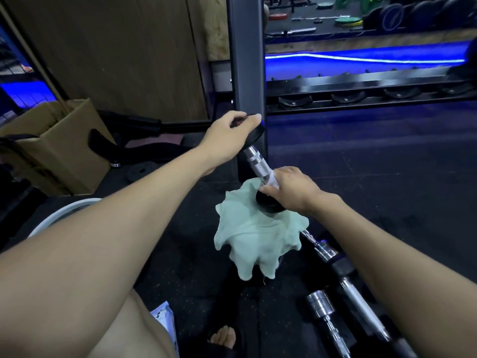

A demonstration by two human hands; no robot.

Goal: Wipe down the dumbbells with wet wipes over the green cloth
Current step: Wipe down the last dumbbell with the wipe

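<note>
My left hand (232,130) grips the top of the dumbbell (258,164) standing tilted on the green cloth (247,239), my right hand (289,189) pinches the wipe (271,180) round its handle; I should keep it steady.

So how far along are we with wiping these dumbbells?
Nothing shows as clearly finished. In hand: one dumbbell stands tilted with its lower end on the green cloth; the left hand grips its top end while the right hand rubs a wet wipe along the knurled handle. Left: the chrome bars lying on the floor at lower right, state unclear.
</note>
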